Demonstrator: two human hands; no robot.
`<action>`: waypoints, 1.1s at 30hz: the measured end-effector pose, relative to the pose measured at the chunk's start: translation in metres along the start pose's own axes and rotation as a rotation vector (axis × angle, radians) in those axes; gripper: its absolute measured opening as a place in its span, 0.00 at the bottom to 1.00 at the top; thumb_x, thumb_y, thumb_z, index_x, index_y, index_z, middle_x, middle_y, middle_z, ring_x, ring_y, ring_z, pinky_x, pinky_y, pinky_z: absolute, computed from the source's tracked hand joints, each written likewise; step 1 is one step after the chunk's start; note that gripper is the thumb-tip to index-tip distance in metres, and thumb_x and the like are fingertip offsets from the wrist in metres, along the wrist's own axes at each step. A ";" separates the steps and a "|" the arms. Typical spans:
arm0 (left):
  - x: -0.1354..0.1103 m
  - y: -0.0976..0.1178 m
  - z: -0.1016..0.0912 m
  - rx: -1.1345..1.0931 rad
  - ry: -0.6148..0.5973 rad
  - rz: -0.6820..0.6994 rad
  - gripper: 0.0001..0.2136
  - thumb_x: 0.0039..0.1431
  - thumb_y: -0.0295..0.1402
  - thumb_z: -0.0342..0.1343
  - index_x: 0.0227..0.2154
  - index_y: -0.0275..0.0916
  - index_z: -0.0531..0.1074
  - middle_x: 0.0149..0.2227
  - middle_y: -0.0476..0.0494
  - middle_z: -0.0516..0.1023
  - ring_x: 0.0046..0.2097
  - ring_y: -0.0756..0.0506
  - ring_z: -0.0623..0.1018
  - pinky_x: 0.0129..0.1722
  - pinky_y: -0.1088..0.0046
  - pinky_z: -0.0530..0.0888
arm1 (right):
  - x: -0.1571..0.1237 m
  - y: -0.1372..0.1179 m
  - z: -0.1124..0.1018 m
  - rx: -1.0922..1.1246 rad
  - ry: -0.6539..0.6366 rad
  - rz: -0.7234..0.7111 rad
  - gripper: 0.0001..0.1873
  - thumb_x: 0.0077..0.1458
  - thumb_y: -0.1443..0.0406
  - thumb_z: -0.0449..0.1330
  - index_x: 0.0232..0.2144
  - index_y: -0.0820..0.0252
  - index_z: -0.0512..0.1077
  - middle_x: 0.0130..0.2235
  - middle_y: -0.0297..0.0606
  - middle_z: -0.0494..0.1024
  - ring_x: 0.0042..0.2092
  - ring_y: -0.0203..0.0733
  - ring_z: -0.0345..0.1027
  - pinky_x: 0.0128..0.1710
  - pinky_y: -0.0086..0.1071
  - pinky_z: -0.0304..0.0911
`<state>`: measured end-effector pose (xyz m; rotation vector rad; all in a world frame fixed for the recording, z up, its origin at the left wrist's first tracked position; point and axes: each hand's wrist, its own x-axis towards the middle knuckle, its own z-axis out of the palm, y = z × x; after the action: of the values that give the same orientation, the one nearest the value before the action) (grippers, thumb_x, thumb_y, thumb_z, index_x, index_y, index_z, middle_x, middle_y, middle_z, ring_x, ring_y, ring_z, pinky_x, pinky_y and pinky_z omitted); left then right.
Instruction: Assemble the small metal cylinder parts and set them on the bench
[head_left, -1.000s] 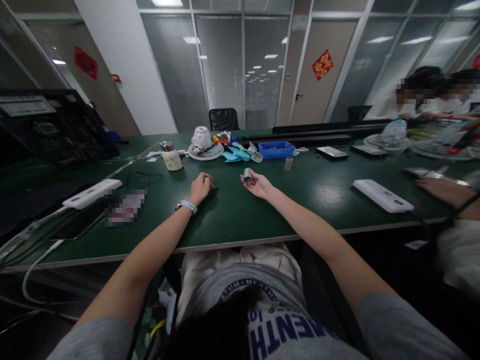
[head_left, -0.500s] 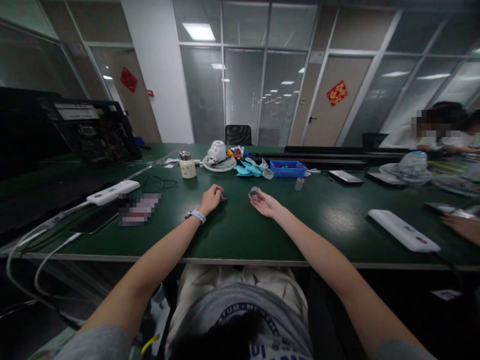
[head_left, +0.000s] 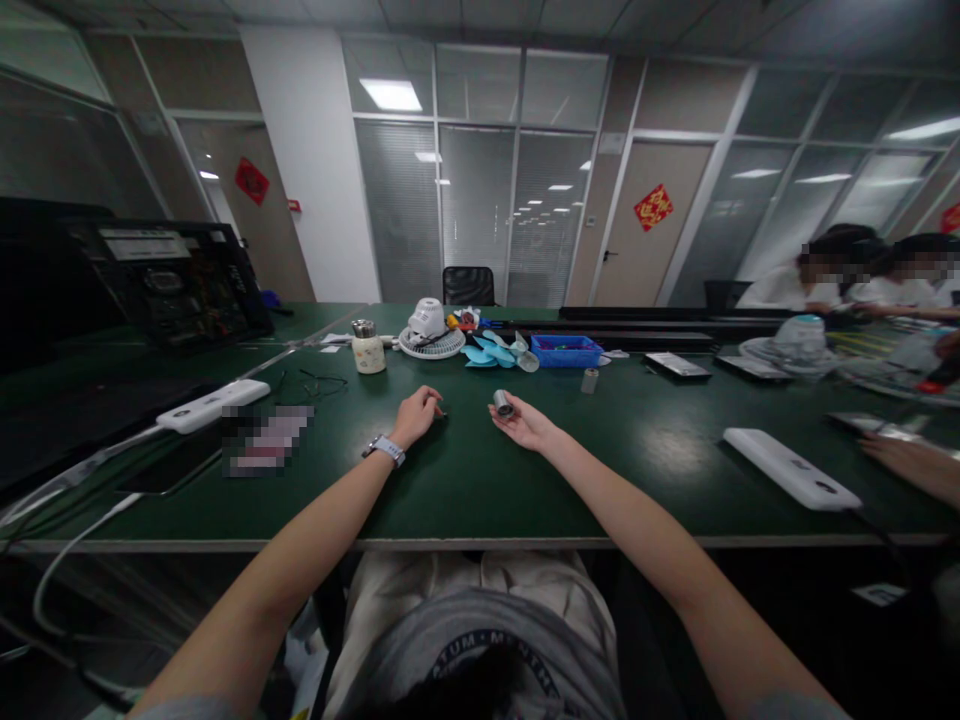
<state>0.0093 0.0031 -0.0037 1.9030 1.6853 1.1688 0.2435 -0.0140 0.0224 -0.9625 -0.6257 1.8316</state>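
In my right hand (head_left: 523, 422), palm partly up, a short hollow metal cylinder (head_left: 503, 404) rests between the thumb and fingers, its open end tilted toward me. My left hand (head_left: 417, 414), with a watch (head_left: 385, 449) at its wrist, is held over the table to the left, its fingers curled together. A tiny dark thing shows at those fingertips, too small to name. The two hands are apart. Beyond my right hand, a second small metal cylinder (head_left: 590, 380) stands upright on the green table (head_left: 465, 490).
Toward the back are a cream bottle (head_left: 369, 350), a white fan part (head_left: 430, 335), light-blue fan blades (head_left: 491, 350) and a blue basket (head_left: 567, 350). White power banks (head_left: 791, 468) lie at both sides. An opened computer case (head_left: 169, 285) stands left. Other people work at right.
The view has tilted up a little, so the table sits lower in the picture. The cylinder in my right hand has turned and now shows more of its side. My left hand stays curled.
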 end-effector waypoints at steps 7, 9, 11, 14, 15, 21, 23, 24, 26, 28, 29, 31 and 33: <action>0.001 -0.001 0.001 0.017 0.005 0.010 0.11 0.56 0.31 0.43 0.37 0.40 0.70 0.29 0.48 0.80 0.27 0.49 0.76 0.31 0.74 0.69 | 0.003 0.003 -0.002 -0.014 -0.029 -0.011 0.11 0.64 0.65 0.49 0.44 0.65 0.67 0.35 0.43 0.78 0.35 0.36 0.75 0.34 0.28 0.72; 0.002 -0.002 0.001 0.014 0.000 0.008 0.11 0.56 0.31 0.43 0.37 0.40 0.70 0.29 0.48 0.80 0.26 0.49 0.75 0.31 0.74 0.69 | 0.004 0.003 -0.002 -0.003 -0.028 -0.002 0.12 0.64 0.65 0.48 0.45 0.65 0.66 0.36 0.43 0.78 0.35 0.37 0.75 0.34 0.29 0.72; 0.002 -0.002 0.002 0.014 -0.004 0.007 0.11 0.56 0.31 0.43 0.37 0.40 0.70 0.29 0.48 0.80 0.26 0.49 0.75 0.31 0.74 0.69 | 0.004 0.002 -0.002 0.005 -0.022 0.005 0.12 0.64 0.65 0.46 0.45 0.65 0.65 0.37 0.44 0.78 0.35 0.37 0.75 0.34 0.29 0.72; 0.002 -0.003 0.002 0.013 -0.009 0.013 0.11 0.56 0.31 0.44 0.37 0.41 0.70 0.29 0.48 0.79 0.27 0.49 0.75 0.30 0.74 0.69 | 0.004 0.002 -0.002 -0.001 -0.015 0.001 0.12 0.65 0.65 0.46 0.45 0.65 0.65 0.37 0.45 0.78 0.34 0.36 0.75 0.33 0.28 0.72; 0.002 -0.003 0.002 0.011 -0.011 0.016 0.11 0.56 0.31 0.44 0.37 0.41 0.70 0.29 0.48 0.79 0.27 0.49 0.75 0.30 0.74 0.68 | 0.004 0.002 -0.002 -0.004 -0.016 -0.003 0.12 0.65 0.64 0.46 0.44 0.64 0.65 0.37 0.44 0.78 0.34 0.36 0.75 0.32 0.28 0.72; 0.002 -0.003 0.002 0.011 -0.012 0.027 0.11 0.55 0.31 0.44 0.37 0.40 0.70 0.29 0.48 0.79 0.28 0.48 0.76 0.31 0.74 0.69 | 0.003 0.003 -0.003 0.003 -0.017 -0.009 0.09 0.64 0.64 0.49 0.43 0.63 0.64 0.36 0.43 0.77 0.33 0.35 0.75 0.32 0.27 0.73; 0.002 -0.002 0.001 0.010 -0.015 0.022 0.11 0.55 0.31 0.44 0.37 0.40 0.70 0.29 0.48 0.80 0.28 0.48 0.76 0.32 0.74 0.69 | 0.004 0.003 -0.004 0.001 -0.018 -0.016 0.09 0.64 0.65 0.50 0.42 0.65 0.65 0.36 0.44 0.77 0.33 0.35 0.75 0.33 0.27 0.73; 0.002 -0.002 0.001 0.012 -0.016 0.021 0.11 0.55 0.31 0.44 0.37 0.40 0.70 0.29 0.48 0.80 0.28 0.48 0.76 0.32 0.74 0.69 | 0.004 0.004 -0.004 -0.003 -0.016 -0.019 0.09 0.64 0.64 0.50 0.42 0.65 0.65 0.37 0.44 0.77 0.33 0.35 0.75 0.33 0.27 0.73; 0.001 -0.002 0.001 0.018 -0.017 0.017 0.11 0.55 0.30 0.44 0.37 0.40 0.70 0.29 0.48 0.80 0.28 0.48 0.76 0.33 0.74 0.69 | 0.004 0.004 -0.003 -0.013 -0.012 -0.023 0.08 0.63 0.64 0.51 0.42 0.64 0.65 0.37 0.43 0.77 0.33 0.35 0.75 0.33 0.27 0.74; 0.002 -0.002 0.001 0.020 -0.020 0.012 0.11 0.56 0.30 0.44 0.37 0.40 0.70 0.29 0.48 0.80 0.28 0.48 0.76 0.32 0.74 0.69 | 0.004 0.004 -0.002 -0.026 -0.009 -0.029 0.07 0.62 0.64 0.53 0.41 0.63 0.65 0.37 0.43 0.77 0.33 0.34 0.75 0.34 0.27 0.73; 0.002 -0.002 0.001 0.021 -0.022 0.010 0.11 0.56 0.30 0.44 0.38 0.40 0.70 0.29 0.48 0.80 0.28 0.48 0.76 0.32 0.74 0.69 | 0.003 0.004 -0.002 -0.036 -0.005 -0.033 0.07 0.62 0.65 0.54 0.40 0.63 0.66 0.36 0.42 0.77 0.33 0.34 0.75 0.34 0.27 0.73; 0.002 -0.002 0.002 0.026 -0.025 0.009 0.11 0.56 0.30 0.44 0.38 0.40 0.70 0.30 0.48 0.80 0.28 0.49 0.76 0.32 0.74 0.69 | 0.003 0.004 -0.001 -0.059 -0.003 -0.043 0.05 0.62 0.66 0.54 0.39 0.63 0.67 0.35 0.40 0.77 0.32 0.32 0.74 0.33 0.25 0.72; 0.002 -0.001 0.002 0.035 -0.025 0.009 0.11 0.56 0.30 0.44 0.38 0.39 0.70 0.30 0.48 0.80 0.28 0.49 0.76 0.31 0.75 0.68 | 0.003 0.004 0.000 -0.077 -0.002 -0.040 0.05 0.61 0.66 0.55 0.37 0.64 0.68 0.33 0.38 0.76 0.31 0.31 0.73 0.33 0.24 0.72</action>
<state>0.0101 0.0057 -0.0047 1.9394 1.6963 1.1208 0.2408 -0.0131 0.0180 -0.9916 -0.7169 1.7842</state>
